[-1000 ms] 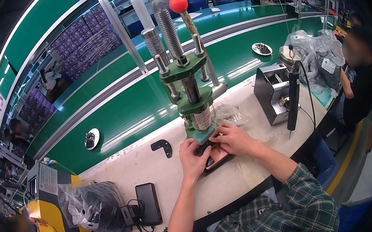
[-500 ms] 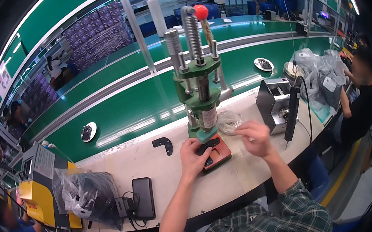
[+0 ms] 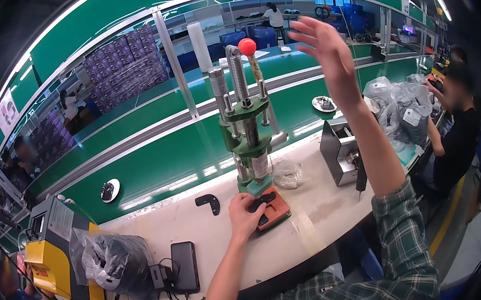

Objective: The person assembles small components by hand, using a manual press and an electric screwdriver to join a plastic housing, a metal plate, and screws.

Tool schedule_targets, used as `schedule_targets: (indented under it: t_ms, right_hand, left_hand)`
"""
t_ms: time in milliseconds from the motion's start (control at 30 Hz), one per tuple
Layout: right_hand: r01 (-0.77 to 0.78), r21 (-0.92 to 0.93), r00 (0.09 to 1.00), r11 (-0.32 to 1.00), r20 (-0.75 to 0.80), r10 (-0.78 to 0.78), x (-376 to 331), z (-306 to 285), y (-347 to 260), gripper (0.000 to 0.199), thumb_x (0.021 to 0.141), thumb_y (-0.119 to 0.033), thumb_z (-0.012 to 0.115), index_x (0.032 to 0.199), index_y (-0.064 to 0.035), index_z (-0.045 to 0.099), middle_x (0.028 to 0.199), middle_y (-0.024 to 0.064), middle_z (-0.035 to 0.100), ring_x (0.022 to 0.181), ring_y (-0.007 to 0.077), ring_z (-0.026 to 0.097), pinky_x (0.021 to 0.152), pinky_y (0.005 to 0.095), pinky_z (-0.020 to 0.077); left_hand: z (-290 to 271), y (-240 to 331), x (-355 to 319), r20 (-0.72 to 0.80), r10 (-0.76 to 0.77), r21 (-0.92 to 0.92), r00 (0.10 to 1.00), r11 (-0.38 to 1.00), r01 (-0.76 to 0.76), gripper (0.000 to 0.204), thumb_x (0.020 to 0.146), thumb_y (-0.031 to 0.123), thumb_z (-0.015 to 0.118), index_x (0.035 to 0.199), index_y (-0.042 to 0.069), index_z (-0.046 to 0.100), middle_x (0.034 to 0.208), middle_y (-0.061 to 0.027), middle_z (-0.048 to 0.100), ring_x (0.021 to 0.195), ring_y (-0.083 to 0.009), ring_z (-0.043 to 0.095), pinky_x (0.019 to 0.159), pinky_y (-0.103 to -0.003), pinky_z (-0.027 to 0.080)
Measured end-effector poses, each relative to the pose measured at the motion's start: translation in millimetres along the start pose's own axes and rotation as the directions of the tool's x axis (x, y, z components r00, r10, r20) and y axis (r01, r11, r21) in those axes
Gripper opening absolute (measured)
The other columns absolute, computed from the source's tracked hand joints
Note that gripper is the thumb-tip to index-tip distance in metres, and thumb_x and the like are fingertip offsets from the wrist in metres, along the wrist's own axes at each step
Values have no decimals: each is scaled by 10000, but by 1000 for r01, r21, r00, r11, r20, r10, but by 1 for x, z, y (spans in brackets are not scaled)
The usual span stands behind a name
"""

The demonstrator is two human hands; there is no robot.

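A green hand press [image 3: 250, 143] stood upright at the middle of the frame, on a pale tabletop [image 3: 323, 214] that curved from lower left to right. Its long axis ran straight up: springs and steel columns rose from a green body, and a thin lever tipped with a red ball [image 3: 247, 46] leaned slightly right of vertical at the top centre.

At the foot of the press lay an orange-red fixture [image 3: 275, 209], a flat block with its long side angled from upper left to lower right. A black part [image 3: 262, 201], flat and bent, lay on it, its long axis running roughly left to right.

The left hand [image 3: 244, 213] rested just left of centre, fingers curled down onto the black part and the fixture's near edge, pressing rather than pinching. The right hand [image 3: 327, 50] was raised high in the upper right, fingers spread and holding nothing, near the red ball but apart from it. Its plaid sleeve [image 3: 405, 238] ran down to the lower edge.

Another black part [image 3: 209, 202] lay on the tabletop left of the press. A clear bag [image 3: 287, 174] sat just right of the press base, and a grey metal box [image 3: 340, 151] stood further right. A green conveyor [image 3: 182, 156] ran behind the press.
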State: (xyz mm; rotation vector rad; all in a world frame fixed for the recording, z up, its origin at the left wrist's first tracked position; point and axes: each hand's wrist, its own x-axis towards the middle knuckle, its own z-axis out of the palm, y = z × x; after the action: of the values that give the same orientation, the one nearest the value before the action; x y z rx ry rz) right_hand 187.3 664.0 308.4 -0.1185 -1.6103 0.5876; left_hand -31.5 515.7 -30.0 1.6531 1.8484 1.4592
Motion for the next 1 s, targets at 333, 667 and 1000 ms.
schedule_targets:
  t_ms: [333,667,1000]
  right_hand:
    - [64,-595,956,801,-195,-221,85,71,61,714,1049,-579,555,1372,56,604,1273,202,669,1093,282,682,1044,363,491]
    - [-680,19,706,733,286,648,70,77,64,665,1092,-577,460,1120,55,666,1029,139,653,661,195,674,720,389,608]
    - [-531,386,845,754,297,444,28,28,1,301,1011,-287,646,969,11,642,772,60,624,585,163,620,594,324,541]
  left_hand:
    - [5,6,3,-33,-19,-74,999,997,16,296,765,199,876,980,11,799,1024,-92,669,1010,-294,628,920,-400,518]
    - [4,1,1,-21,-47,-153,999,987,43,292,765,188,885,976,6,797,1023,-90,667,1010,-288,627,898,-393,530]
    - [2,1,2,-2,-23,17,1000,1000,23,317,757,268,893,999,76,819,1061,-13,662,1071,-254,568,1032,-427,375]
